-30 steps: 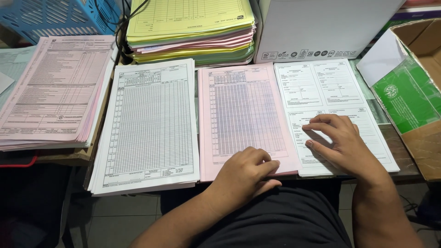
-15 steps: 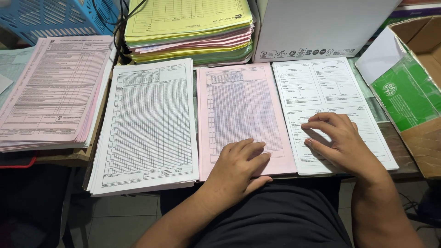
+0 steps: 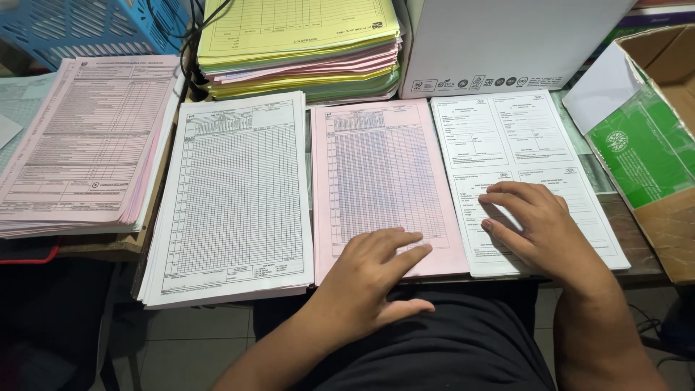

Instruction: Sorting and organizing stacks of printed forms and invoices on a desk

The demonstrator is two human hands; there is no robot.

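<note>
My left hand [image 3: 369,279] lies flat on the lower edge of a pink gridded form stack [image 3: 384,181], fingers spread and pointing right, thumb hanging off the desk edge. My right hand [image 3: 536,228] rests palm down on the lower half of a white form stack [image 3: 507,137] to the right, fingers pointing left. Neither hand grips a sheet. To the left of the pink stack sits a white gridded form stack [image 3: 235,195].
A pink form pile [image 3: 79,137] lies far left on a raised surface. Yellow, pink and green sheets [image 3: 300,43] are stacked at the back. A white box [image 3: 507,43] stands behind, an open cardboard carton with a green pack [image 3: 644,145] at right, a blue basket [image 3: 87,25] top left.
My left hand has uncurled from a loose fist and slid up onto the pink stack with fingers spread. The right hand stays in place.
</note>
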